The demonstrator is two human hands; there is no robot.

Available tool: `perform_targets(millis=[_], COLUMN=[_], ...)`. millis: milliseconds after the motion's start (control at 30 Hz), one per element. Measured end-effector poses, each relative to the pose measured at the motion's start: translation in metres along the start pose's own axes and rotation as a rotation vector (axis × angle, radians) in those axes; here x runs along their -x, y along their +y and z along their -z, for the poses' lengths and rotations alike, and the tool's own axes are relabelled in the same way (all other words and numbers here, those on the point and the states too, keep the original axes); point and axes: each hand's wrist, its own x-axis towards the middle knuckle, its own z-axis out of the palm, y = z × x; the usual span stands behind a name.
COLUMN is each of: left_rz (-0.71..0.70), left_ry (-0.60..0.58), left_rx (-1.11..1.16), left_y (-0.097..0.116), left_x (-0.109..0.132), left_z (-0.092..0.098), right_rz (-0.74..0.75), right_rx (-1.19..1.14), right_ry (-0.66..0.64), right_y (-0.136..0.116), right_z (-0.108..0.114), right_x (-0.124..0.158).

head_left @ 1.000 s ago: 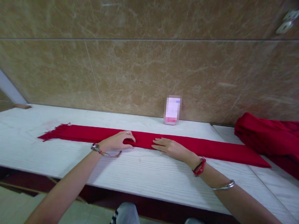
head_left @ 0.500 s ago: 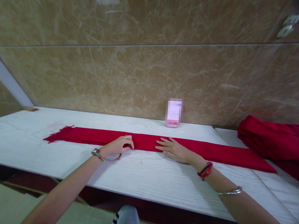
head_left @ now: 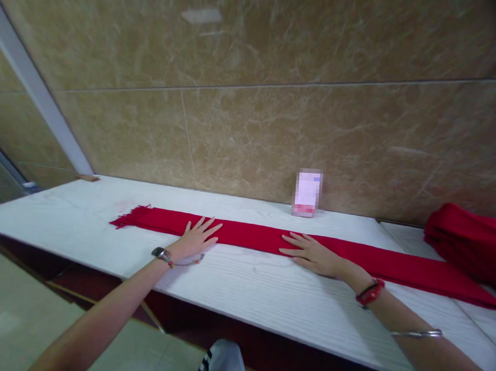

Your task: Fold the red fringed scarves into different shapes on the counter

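A long red scarf [head_left: 249, 235], folded into a narrow strip, lies flat across the white table [head_left: 234, 280]. Its fringe spreads at the left end. My left hand [head_left: 195, 239] rests on the scarf toward the fringed end, fingers spread, with a ring on one finger. Further right, my right hand [head_left: 313, 254] lies flat on the middle of the scarf with its fingers apart. Neither hand grips anything.
Against the marble wall [head_left: 242, 135] leans a blurred white and pink upright object [head_left: 308, 193]. More red cloth [head_left: 473, 244] is heaped at the right. Below the table's front edge are dark red shelves [head_left: 82, 284] and my knee [head_left: 224, 363].
The view has shifted left. My left hand has opened from curled fingers to spread ones and sits nearer the fringe. My right hand stays flat on the scarf.
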Motion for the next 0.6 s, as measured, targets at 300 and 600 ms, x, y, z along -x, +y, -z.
perform_targets(millis=[300, 600], left_rz=[-0.081, -0.080], left_ry=[0.257, 0.219], left_rx=[0.095, 0.024], left_y=[-0.038, -0.101], left_x=[0.012, 0.047], left_z=[0.007, 0.016], right_rz=[0.012, 0.138], right_rx=[-0.109, 0.237], right_ry=[0.290, 0.238], right_y=[-0.024, -0.128], right_z=[0.020, -0.015], right_x=[-0.039, -0.164])
